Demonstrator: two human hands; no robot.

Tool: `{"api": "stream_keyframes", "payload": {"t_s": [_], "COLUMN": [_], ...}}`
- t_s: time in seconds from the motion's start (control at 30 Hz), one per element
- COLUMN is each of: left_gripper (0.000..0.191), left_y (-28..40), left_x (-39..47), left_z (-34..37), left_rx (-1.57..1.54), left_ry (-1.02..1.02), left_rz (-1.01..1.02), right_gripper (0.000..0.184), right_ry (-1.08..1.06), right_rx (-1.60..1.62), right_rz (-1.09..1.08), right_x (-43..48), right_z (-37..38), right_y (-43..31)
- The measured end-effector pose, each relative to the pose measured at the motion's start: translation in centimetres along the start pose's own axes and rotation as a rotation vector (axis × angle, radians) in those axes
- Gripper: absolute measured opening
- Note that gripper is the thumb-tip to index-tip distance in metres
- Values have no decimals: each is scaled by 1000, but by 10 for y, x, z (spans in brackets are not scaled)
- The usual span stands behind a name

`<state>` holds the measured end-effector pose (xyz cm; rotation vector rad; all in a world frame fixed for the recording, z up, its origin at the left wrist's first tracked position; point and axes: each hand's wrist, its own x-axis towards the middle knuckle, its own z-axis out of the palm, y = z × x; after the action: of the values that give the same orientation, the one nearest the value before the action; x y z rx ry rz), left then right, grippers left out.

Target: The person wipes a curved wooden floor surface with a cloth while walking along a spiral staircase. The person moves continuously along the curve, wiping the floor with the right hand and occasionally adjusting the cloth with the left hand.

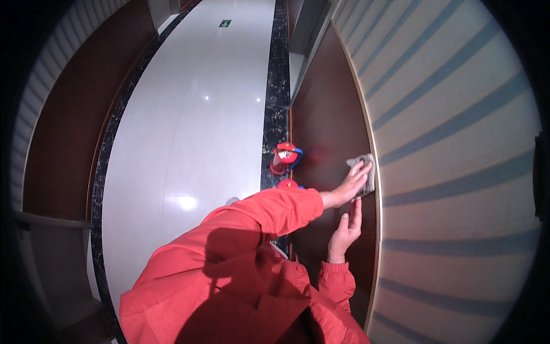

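Note:
A folded grey cloth [368, 184] lies flat against the dark wood wall panel [328, 103], close to its light trim strip. My left hand [353, 184] presses on the cloth with its fingers spread, the red sleeve reaching across from the left. Just below, my right hand [346, 234] is raised beside the panel, fingers extended towards the cloth's lower edge. It holds nothing that I can see; whether its fingertips touch the panel is unclear.
Beside the panel's foot a red fire extinguisher [283, 158] with a blue hose stands on the black marble border [277, 86]. The top of another [288, 184] shows behind my left sleeve. A green floor sign [225, 23] lies farther along the pale corridor floor [206, 129].

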<state>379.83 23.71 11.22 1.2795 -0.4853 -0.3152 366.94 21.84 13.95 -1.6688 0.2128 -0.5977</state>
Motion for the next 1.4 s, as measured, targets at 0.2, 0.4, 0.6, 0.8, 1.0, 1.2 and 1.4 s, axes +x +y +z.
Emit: {"api": "stream_keyframes", "payload": {"t_s": [0.2,0.4,0.6,0.8,1.0,1.2,1.4], "left_gripper": [49,46,48,44,38,37,36], "left_y": [-5,10,40,39,31,27,6], "left_x": [16,41,57,73,81,124,195], "left_z": [-35,-62,-107,-191,-253,-300,-337], "left_rx": [-29,19,25,205,112,28,51], "left_ry": [-255,-540,-764,-796,-559,-489,-527], "left_rz": [-11,-155,-215,-188,-325,-411,-374], "right_gripper": [40,26,25,24,26,28,29], "right_ry": [128,697,991,1156,1093,987,928], "right_rx": [294,-135,-674,-880,-1064,-1294,-1388], "right_rz": [83,54,139,-12,-151,-209,-322], "right_x": [75,110,128,141,163,223,293], "right_z": [53,76,95,108,122,164,214], "right_y": [28,45,46,54,77,98,117]}}
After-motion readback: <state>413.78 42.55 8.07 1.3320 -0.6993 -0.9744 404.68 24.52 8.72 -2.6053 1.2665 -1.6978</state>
